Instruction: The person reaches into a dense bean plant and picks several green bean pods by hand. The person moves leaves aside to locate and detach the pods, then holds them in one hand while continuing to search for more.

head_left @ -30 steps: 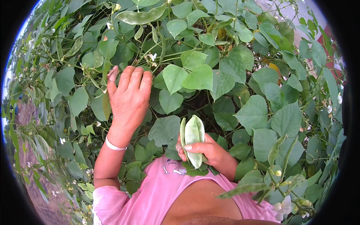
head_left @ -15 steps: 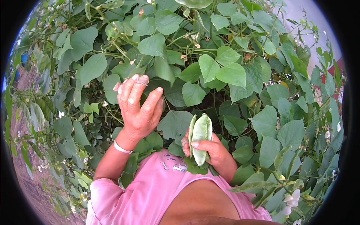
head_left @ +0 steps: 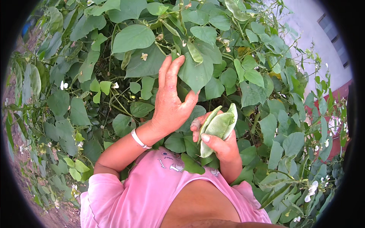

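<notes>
My right hand (head_left: pixel 220 146) is closed around a small bunch of flat, pale green bean pods (head_left: pixel 217 127), held upright close to my chest. My left hand (head_left: pixel 171 100) is raised with fingers together and stretched up, palm turned toward the pods, its fingertips against a big leaf (head_left: pixel 195 70) of the vine. A white bangle (head_left: pixel 139 140) circles my left wrist. A single flat pod (head_left: pixel 194 52) hangs on the vine just right of my left fingertips. Nothing lies in my left hand.
A dense bean vine (head_left: pixel 133 38) with broad green leaves and small white flowers (head_left: pixel 64 85) fills the view ahead and to both sides. Bare soil (head_left: pixel 23 167) shows at the left edge. A pale wall (head_left: pixel 315 45) with a red base stands at the right.
My left hand has shifted right and turned edge-on, reaching higher into the leaves. The view has swung left. My right hand keeps the pods in the same grip.
</notes>
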`<control>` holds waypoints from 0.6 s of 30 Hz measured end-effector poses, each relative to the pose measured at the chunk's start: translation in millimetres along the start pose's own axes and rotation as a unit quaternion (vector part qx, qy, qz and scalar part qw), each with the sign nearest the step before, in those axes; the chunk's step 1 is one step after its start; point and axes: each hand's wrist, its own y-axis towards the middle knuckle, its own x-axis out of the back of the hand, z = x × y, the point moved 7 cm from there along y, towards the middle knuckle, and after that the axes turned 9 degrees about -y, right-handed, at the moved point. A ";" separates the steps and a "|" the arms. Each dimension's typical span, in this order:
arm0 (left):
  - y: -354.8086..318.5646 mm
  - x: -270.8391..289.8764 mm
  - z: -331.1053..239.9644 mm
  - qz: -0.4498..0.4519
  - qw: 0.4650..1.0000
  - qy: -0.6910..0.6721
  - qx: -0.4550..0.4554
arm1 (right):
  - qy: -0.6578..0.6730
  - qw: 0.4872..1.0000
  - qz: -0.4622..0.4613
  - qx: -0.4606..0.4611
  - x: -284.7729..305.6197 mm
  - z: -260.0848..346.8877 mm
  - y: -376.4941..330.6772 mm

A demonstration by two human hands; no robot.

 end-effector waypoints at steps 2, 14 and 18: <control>8.7 -6.6 -14.5 0.001 1.000 -0.004 -0.020 | -0.039 0.998 0.004 0.048 -4.3 18.6 3.6; 66.3 -31.5 -59.2 0.038 0.994 -0.095 -0.044 | -0.256 0.963 -0.057 0.059 20.5 -10.5 45.3; 72.9 -35.9 -65.9 0.042 0.993 -0.101 -0.050 | -0.376 0.908 -0.061 0.175 0.3 8.8 70.9</control>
